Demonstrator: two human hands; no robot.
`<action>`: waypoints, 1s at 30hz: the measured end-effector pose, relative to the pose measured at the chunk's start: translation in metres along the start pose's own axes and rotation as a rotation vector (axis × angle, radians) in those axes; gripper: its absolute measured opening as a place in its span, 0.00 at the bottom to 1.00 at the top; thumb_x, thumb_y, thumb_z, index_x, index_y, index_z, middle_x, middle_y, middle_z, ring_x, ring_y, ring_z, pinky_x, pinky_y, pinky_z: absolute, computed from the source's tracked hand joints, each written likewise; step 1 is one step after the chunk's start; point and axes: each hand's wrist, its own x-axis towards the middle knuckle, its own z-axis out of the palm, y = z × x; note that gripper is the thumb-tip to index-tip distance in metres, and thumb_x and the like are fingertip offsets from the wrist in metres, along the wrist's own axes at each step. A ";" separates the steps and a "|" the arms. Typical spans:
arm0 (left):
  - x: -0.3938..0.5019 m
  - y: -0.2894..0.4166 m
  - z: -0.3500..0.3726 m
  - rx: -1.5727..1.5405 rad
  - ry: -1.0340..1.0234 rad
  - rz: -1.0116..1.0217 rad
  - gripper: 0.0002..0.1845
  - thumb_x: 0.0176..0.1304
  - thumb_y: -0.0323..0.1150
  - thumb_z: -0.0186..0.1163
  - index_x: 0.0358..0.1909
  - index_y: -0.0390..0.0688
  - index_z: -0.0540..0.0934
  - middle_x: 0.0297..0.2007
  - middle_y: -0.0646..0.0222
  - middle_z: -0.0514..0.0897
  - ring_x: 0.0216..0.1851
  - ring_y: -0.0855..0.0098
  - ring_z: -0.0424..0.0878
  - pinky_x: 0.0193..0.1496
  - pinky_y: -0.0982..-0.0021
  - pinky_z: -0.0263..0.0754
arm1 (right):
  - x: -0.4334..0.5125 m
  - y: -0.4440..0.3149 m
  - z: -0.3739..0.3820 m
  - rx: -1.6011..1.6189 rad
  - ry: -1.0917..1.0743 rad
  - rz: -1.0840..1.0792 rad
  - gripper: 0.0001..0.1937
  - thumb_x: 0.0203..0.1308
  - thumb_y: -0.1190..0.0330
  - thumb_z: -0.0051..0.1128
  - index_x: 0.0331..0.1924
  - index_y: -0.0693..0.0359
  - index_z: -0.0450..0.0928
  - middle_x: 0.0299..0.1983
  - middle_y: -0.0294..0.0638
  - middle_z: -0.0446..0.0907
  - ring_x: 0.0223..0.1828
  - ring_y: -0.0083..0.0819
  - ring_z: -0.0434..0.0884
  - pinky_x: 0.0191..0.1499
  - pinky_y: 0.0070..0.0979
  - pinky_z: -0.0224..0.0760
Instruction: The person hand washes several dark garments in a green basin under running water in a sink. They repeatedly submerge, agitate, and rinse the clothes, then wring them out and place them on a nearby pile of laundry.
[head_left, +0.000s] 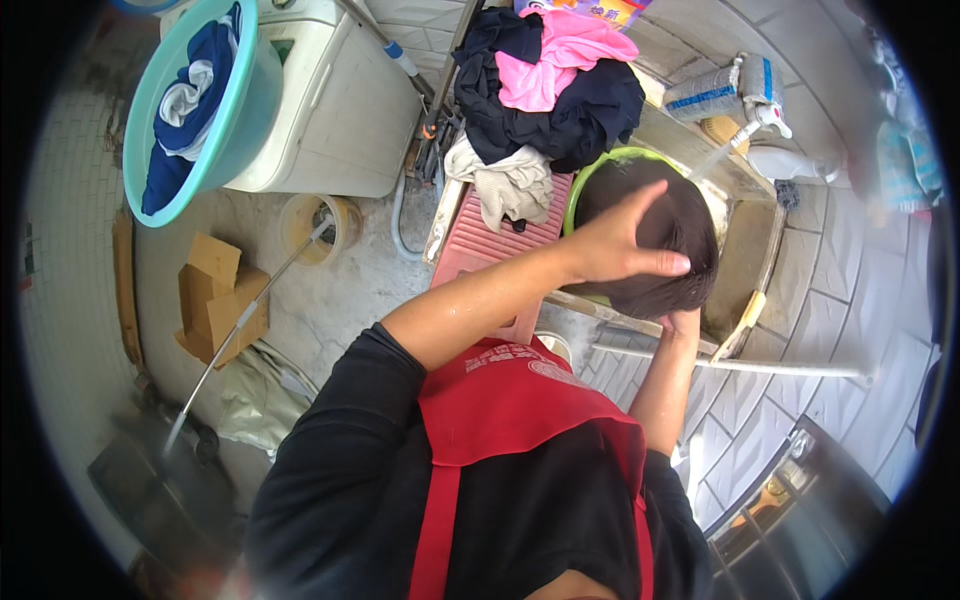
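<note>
A wet dark brown cloth (637, 202) bulges over a lime-green basin (577, 195), covering most of its inside. My left hand (630, 247) lies over the cloth with thumb and forefinger spread wide; its other fingers are hard to make out. From below, my right hand (679, 321) holds the cloth's near right edge, and the fabric hides most of its fingers. Water runs from a white tap (769, 120) towards the basin's far right rim. The basin stands in a stone-like sink (739, 262).
Left of the basin is a pink ribbed washboard (480, 240), with a beige knit cloth (517, 184), dark clothes (600, 112) and a pink cloth (555, 52) piled beyond. A turquoise tub (262, 82) of laundry sits on a white washing machine (337, 112). A brush (742, 326) rests on the sink's edge.
</note>
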 end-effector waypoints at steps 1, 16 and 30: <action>-0.005 -0.006 0.003 0.000 -0.061 -0.001 0.59 0.48 0.52 0.78 0.74 0.33 0.56 0.69 0.47 0.65 0.70 0.54 0.65 0.72 0.60 0.59 | 0.002 0.009 -0.005 0.079 0.051 0.028 0.52 0.44 0.62 0.78 0.75 0.61 0.56 0.71 0.47 0.65 0.69 0.44 0.69 0.72 0.40 0.63; -0.027 -0.156 -0.118 0.526 1.038 -0.158 0.31 0.39 0.24 0.70 0.52 0.31 0.76 0.37 0.48 0.86 0.40 0.54 0.87 0.49 0.61 0.79 | 0.049 0.067 -0.081 0.182 0.484 -0.011 0.23 0.54 0.78 0.61 0.56 0.59 0.74 0.51 0.44 0.80 0.51 0.39 0.80 0.56 0.36 0.75; -0.071 -0.014 -0.060 0.405 0.449 0.340 0.19 0.37 0.29 0.71 0.32 0.33 0.75 0.29 0.58 0.75 0.28 0.60 0.77 0.33 0.64 0.73 | 0.024 0.048 0.030 -1.160 -0.154 -0.224 0.62 0.35 0.66 0.82 0.77 0.54 0.48 0.76 0.59 0.43 0.77 0.57 0.50 0.75 0.45 0.51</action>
